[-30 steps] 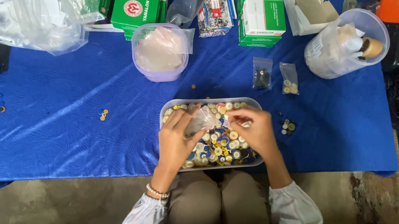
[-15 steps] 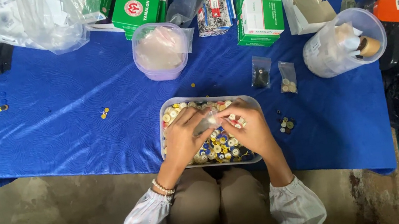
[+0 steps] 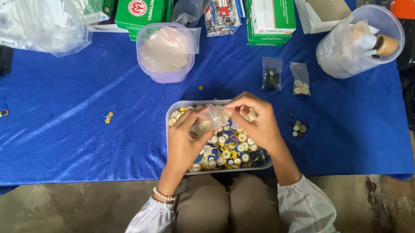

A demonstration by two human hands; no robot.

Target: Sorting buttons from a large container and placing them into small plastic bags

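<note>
Small clear plastic bag (image 3: 214,114), crinkled, pinched between my left hand (image 3: 184,140) and right hand (image 3: 257,123), fingers closed on it, above rectangular translucent tray (image 3: 171,111) of round glossy buttons (image 3: 227,150) at blue cloth's (image 3: 63,136) near edge.

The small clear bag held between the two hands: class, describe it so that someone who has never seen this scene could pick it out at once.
Start at the blue cloth covering the table, then find the clear tray of mixed buttons at its near edge. Above that tray, the left hand and right hand pinch a small clear bag between them. Unlike the two little bags lying flat on the cloth to the right, this one is held up.
</note>
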